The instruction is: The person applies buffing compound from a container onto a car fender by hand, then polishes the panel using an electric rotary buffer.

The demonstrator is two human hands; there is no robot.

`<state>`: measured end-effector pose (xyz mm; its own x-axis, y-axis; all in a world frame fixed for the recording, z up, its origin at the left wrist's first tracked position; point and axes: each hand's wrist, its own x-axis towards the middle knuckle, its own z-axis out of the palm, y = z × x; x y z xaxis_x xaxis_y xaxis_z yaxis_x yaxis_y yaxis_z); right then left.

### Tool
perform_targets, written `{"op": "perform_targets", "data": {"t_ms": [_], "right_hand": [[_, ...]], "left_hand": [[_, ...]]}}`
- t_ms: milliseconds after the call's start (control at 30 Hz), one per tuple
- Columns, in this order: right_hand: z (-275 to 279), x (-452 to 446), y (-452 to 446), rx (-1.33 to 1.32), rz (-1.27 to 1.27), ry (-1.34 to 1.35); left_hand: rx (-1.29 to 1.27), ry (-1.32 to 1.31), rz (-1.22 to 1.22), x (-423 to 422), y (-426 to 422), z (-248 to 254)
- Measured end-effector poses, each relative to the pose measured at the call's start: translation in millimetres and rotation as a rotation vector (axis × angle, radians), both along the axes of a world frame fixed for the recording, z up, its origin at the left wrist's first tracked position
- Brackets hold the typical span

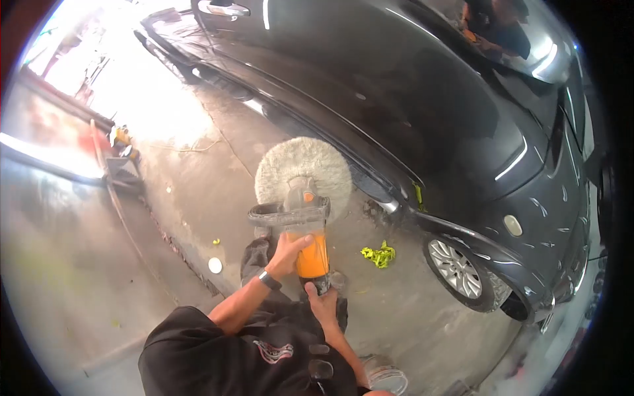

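Observation:
A polisher with an orange and grey body is held out in front of me, above the floor. Its round white wool pad points away from me, and a dark loop handle sits behind the pad. My left hand, with a band at the wrist, grips the side of the orange body, thumb on top. Lower down, my right hand is closed around the rear end of the tool; its fingers are partly hidden. Ahead and to the right is a dark car, its side close to the pad, with marks on the front fender.
Yellow-green tape lies crumpled on the concrete floor beside the car's front wheel. A bucket stands by my right side. A small white disc is on the floor at left. Yellow tools sit farther back.

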<state>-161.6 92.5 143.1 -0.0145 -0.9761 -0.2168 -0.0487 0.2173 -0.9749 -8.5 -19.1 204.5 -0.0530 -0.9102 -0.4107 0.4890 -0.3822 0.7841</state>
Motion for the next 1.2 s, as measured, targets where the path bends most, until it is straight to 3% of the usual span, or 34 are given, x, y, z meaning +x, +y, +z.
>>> {"op": "perform_targets", "data": {"t_ms": [100,200,300,400,600,700,1033,1133,1200], "right_hand": [[-26,44,-23,-0.004,-0.106,0.169],[14,61,-72,0.161,0.012,0.526],[4,70,-112,0.272,0.179,0.586],[-1,91,-146,0.139,0.093,0.526],[-18,105,-198,0.102,0.032,0.351],[-21,95,-218,0.071,0.027,0.308],[0,83,-238,-0.1,-0.04,0.52],[8,83,-251,-0.164,-0.022,0.543],[12,86,-257,-0.17,-0.019,0.497]], "left_hand": [[0.008,0.09,-0.041,37,-37,-19],[-0.022,0.125,-0.002,60,-71,-28],[0.018,0.099,0.047,77,-96,-44],[0.045,0.136,0.114,92,-127,-41],[-0.174,-0.051,0.095,101,-177,-61],[-0.134,-0.025,0.113,94,-193,-56],[-0.218,0.249,0.066,87,-208,-43],[-0.268,0.078,0.106,88,-215,-32],[-0.223,0.167,0.129,92,-216,-35]]}}
